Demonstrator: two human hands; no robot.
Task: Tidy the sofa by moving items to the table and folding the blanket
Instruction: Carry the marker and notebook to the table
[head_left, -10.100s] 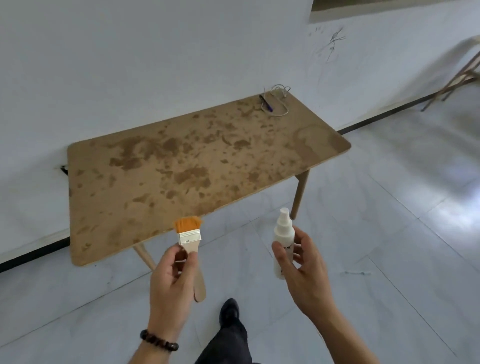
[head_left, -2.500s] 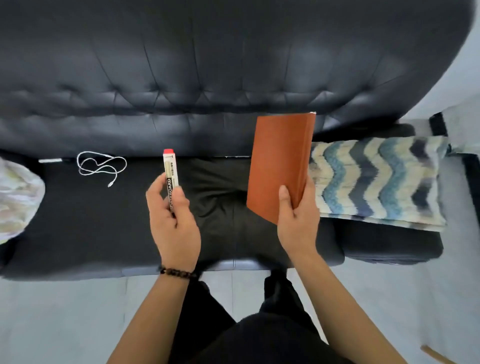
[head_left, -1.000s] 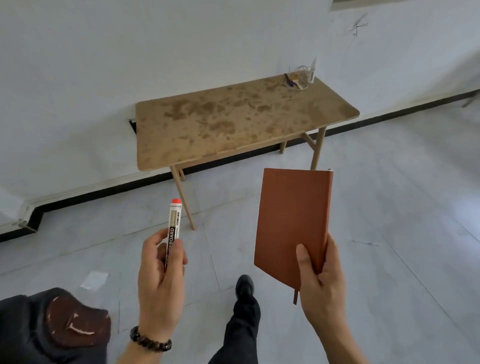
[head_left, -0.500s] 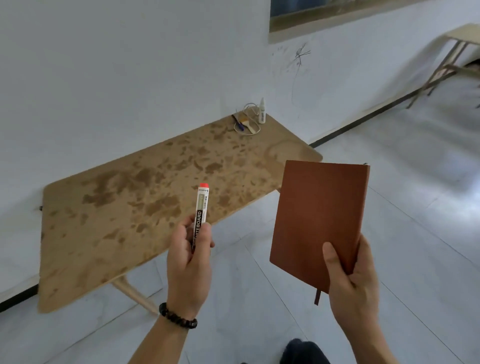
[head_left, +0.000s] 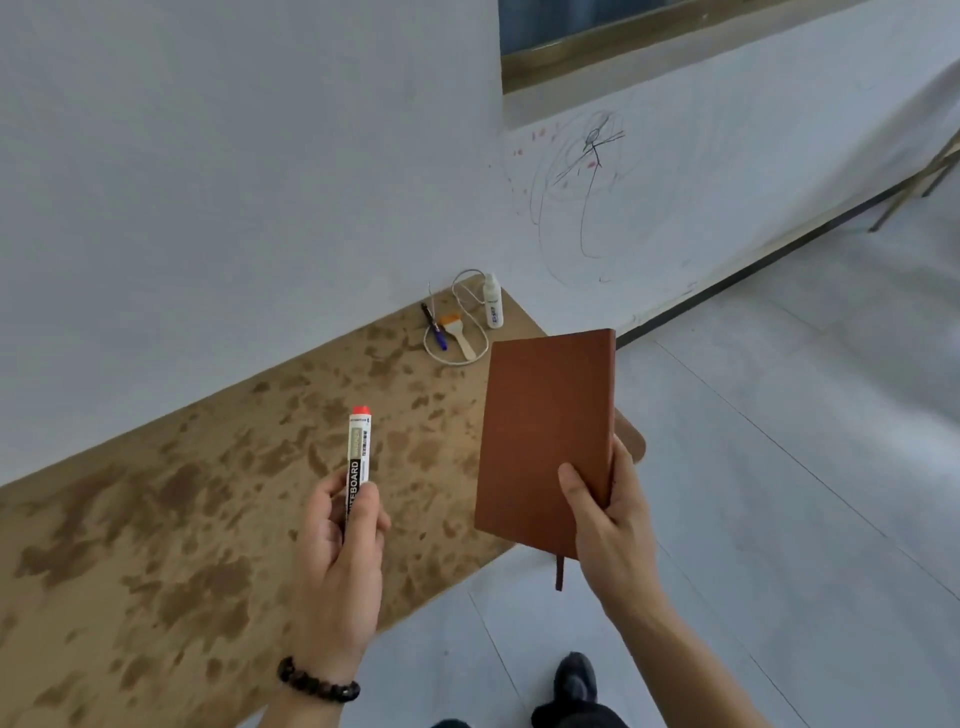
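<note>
Dark beaded bracelet, black shoe

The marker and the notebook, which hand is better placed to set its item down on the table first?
Probably the left hand: its marker is already over the table. The right hand holds the notebook at the table's right edge, partly over floor.

rust-brown notebook, red-capped marker, brown-blotched tan table

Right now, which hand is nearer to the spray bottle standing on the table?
Right. The right hand, gripping the brown notebook, sits below the spray bottle and slightly right of it. The left hand, holding the marker, is lower and well off to the bottle's left.
</note>
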